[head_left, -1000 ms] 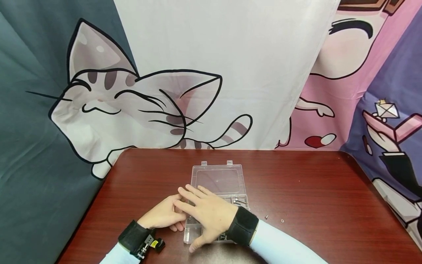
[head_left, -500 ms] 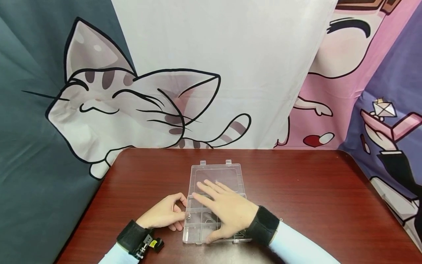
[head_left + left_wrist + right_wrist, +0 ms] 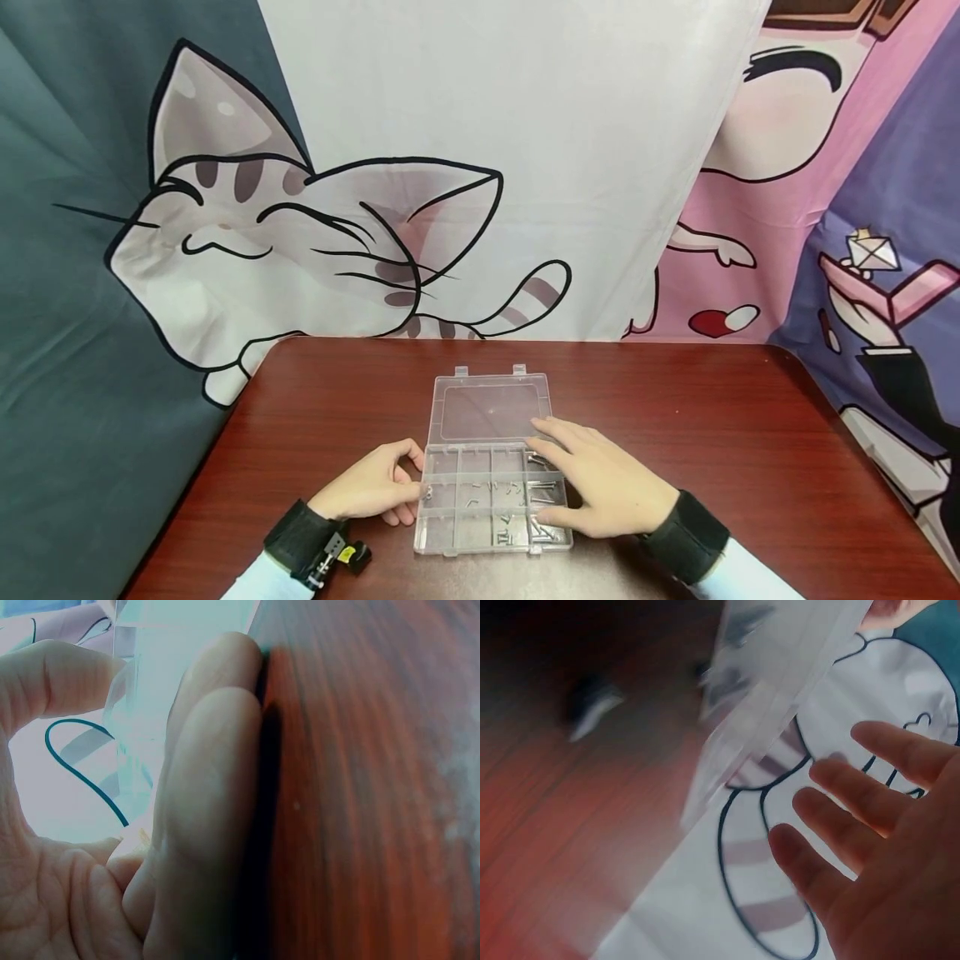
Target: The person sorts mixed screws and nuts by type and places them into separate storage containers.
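Note:
A clear plastic compartment box lies on the table with its lid folded back, away from the person. Small screws fill the right-hand compartments, and smaller metal pieces are scattered in those beside them. At the left side my left hand grips the box wall, thumb at the rim and curled fingers low against it. My right hand is over the right edge, fingers spread, holding nothing and hiding part of that edge.
The reddish-brown wooden table extends around the box. A blurred small dark and shiny piece lies on it in the right wrist view. Behind the table hangs a cartoon cat cloth.
My right hand has moved right, from across the box to its right edge, uncovering the compartments. The loose bits on the table at the right are now hidden. My left hand stays put.

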The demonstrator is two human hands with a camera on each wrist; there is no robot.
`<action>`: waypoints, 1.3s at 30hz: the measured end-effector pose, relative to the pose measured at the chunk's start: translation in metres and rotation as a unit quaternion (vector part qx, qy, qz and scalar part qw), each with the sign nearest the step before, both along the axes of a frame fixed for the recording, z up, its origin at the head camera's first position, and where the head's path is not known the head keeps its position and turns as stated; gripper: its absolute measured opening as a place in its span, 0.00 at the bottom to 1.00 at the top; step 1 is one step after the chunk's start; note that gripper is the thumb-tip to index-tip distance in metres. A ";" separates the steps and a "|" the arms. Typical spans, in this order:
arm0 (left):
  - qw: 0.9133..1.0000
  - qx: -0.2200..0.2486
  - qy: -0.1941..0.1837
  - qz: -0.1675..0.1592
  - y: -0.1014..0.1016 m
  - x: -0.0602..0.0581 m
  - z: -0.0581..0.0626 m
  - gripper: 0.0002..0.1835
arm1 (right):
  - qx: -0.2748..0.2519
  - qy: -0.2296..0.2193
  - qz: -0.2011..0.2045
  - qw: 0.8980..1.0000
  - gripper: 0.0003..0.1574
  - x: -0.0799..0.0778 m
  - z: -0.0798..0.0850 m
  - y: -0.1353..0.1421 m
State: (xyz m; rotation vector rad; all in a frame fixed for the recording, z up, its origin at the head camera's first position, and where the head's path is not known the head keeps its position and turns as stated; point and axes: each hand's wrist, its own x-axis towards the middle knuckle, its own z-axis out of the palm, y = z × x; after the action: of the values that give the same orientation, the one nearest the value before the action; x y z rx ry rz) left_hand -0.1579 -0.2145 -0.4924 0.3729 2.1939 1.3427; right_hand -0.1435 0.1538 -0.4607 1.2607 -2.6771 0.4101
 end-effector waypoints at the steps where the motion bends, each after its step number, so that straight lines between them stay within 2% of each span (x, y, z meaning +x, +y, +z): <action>1: 1.000 0.000 -0.001 0.000 0.000 0.000 0.000 0.21 | -0.006 0.002 -0.007 1.000 0.50 0.001 -0.001 0.006; 6: 1.000 0.000 -0.001 0.001 -0.001 0.001 -0.001 0.20 | -0.021 0.012 -0.033 0.999 0.44 0.009 -0.007 0.033; 12: 1.000 0.001 0.000 0.002 -0.001 0.001 0.000 0.21 | -0.029 0.054 -0.036 0.997 0.27 0.021 -0.017 0.061; 16: 1.000 0.000 -0.001 0.002 -0.001 0.001 0.001 0.21 | -0.035 0.096 -0.027 0.994 0.22 0.027 -0.026 0.073; 21: 1.000 0.001 -0.003 0.002 -0.001 0.001 0.000 0.21 | -0.035 0.097 -0.031 0.994 0.14 0.031 -0.031 0.078; 39: 1.000 0.007 -0.008 0.002 0.000 0.002 0.000 0.20 | -0.022 0.132 -0.070 0.989 0.23 0.032 -0.033 0.074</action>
State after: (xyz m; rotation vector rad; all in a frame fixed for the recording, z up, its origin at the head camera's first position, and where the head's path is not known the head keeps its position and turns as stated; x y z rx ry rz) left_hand -0.1562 -0.2149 -0.4924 0.3625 2.1751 1.3596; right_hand -0.1119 0.2282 -0.4940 1.0265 -2.4973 0.2615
